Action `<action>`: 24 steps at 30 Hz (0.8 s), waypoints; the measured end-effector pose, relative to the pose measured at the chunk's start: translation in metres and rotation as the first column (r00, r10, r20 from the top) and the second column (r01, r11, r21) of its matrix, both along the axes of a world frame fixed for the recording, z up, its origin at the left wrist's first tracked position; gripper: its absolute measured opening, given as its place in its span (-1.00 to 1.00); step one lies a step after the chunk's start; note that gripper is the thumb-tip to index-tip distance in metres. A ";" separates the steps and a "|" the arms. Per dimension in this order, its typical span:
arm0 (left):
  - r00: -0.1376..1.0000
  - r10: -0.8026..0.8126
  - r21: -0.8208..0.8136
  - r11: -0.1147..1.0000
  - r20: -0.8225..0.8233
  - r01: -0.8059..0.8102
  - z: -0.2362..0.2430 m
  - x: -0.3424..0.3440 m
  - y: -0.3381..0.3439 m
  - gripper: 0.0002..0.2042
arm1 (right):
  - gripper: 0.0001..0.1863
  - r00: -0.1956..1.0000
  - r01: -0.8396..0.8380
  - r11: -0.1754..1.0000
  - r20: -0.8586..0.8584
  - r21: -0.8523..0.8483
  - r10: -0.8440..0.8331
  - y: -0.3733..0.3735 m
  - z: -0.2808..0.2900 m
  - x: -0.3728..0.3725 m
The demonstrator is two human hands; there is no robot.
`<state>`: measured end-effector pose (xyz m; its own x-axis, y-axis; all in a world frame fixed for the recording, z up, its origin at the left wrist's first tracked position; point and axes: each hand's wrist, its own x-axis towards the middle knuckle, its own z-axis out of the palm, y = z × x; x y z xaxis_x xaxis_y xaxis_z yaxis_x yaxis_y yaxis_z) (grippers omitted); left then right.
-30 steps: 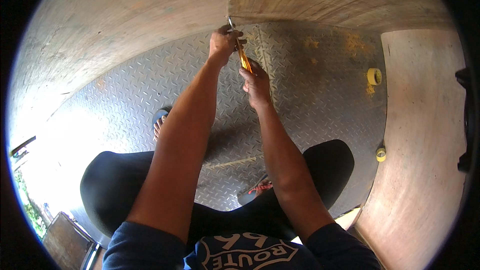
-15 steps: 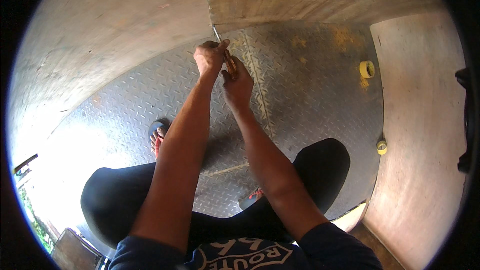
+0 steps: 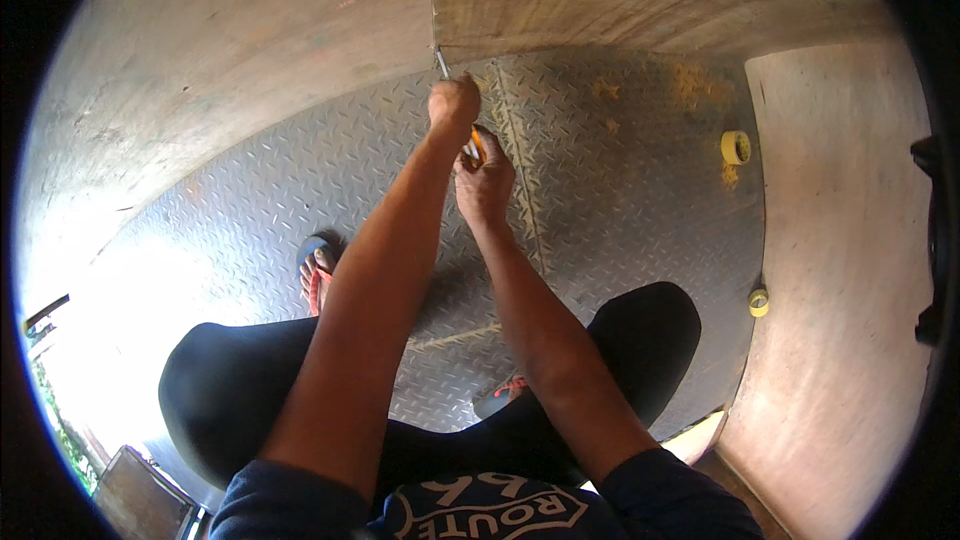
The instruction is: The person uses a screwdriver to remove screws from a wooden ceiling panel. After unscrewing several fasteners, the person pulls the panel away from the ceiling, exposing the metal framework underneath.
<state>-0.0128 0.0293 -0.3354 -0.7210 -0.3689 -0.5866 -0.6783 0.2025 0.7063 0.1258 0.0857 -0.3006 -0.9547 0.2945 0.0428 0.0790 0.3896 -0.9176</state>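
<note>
Head view: we see our left hand (image 3: 455, 100) fisted around a thin metal tool (image 3: 441, 62), whose tip pokes up at the seam (image 3: 434, 0) between two plywood wall panels (image 3: 250, 70), just above the floor edge. Right hand (image 3: 484, 180) sits just below the left, fingers closed on an orange-handled tool (image 3: 477, 143); the two hands nearly touch. Both are out over the checker-plate floor (image 3: 620, 200). A yellow tape roll (image 3: 736, 147) lies well off right near another plywood panel (image 3: 850, 260), a smaller roll (image 3: 759, 301) lower down. Sandalled foot (image 3: 315, 275) on the floor, left of the arms.
</note>
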 end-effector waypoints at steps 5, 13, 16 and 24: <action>0.979 0.176 0.434 0.878 0.102 -0.203 0.013 0.001 -0.015 -0.44 | -0.45 0.797 0.211 -0.005 0.170 -0.977 0.579 0.037 0.007 0.008; 0.998 0.012 0.576 0.817 -0.057 0.023 -0.001 0.010 -0.036 -0.49 | -0.62 0.843 0.136 0.699 0.453 -0.702 0.290 0.003 0.000 0.009; 0.992 -0.097 -0.150 0.985 -0.084 0.084 0.014 0.009 -0.012 -0.40 | -0.66 0.964 0.037 0.953 0.240 0.300 -0.113 -0.007 0.005 0.007; 0.998 -0.051 0.840 0.543 0.040 -0.006 0.019 0.002 -0.038 -0.45 | -0.56 0.842 0.246 -0.001 0.213 -0.969 0.496 0.018 0.009 0.009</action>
<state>-0.0112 -0.0085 -0.3167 -0.6798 0.3279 -0.6560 -0.7234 -0.4475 0.5258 0.1353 0.1033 -0.2914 -0.7520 -0.4363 -0.4942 0.6031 -0.7580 -0.2485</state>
